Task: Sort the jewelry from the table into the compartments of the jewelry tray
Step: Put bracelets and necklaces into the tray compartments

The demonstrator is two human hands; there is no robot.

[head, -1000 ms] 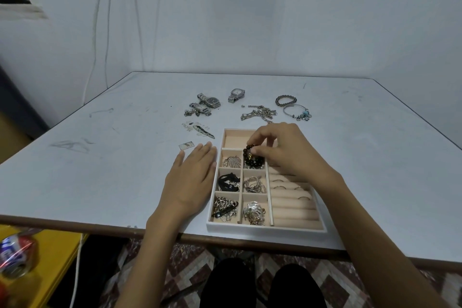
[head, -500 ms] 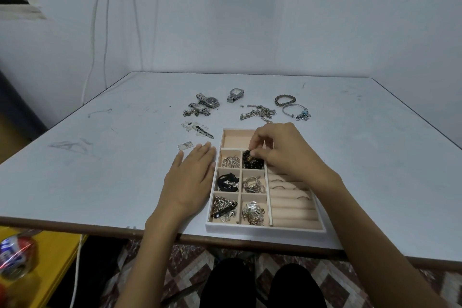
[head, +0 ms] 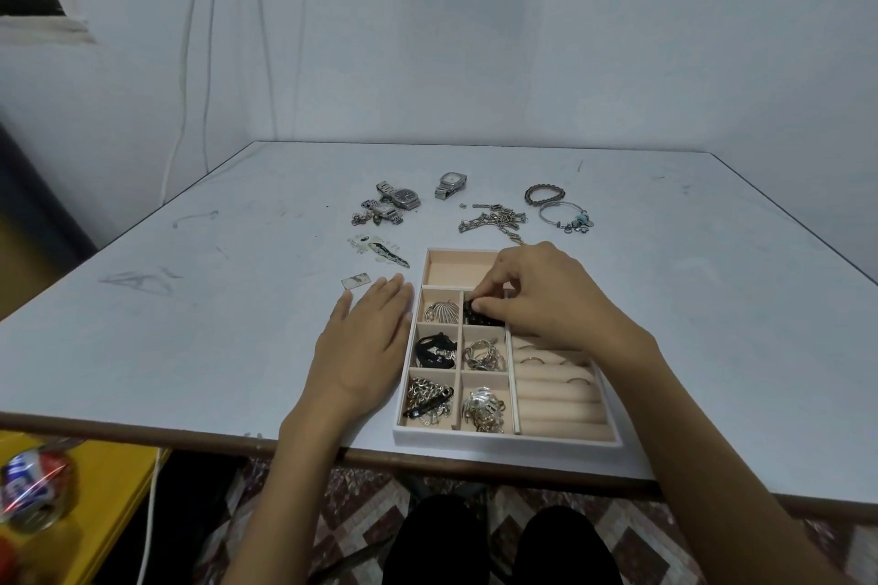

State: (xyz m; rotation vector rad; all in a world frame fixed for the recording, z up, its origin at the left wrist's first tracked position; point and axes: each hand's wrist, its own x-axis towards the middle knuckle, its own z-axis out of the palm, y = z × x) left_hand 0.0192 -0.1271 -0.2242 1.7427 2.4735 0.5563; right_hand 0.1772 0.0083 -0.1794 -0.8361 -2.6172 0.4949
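Left hand [head: 361, 347] lies flat on table [head: 190, 323], fingers straight and close together, just beside jewelry tray [head: 503, 438] left wall. Right hand [head: 546, 299] fingertips pinch dark beaded bracelet [head: 477, 316] inside tray's upper-middle small compartment.

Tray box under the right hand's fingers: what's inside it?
Black shiny beads, pinched by the right hand, lie in that compartment of the beige divided jewelry tray. The fingers cover the compartment's right half, so anything else there is hidden.
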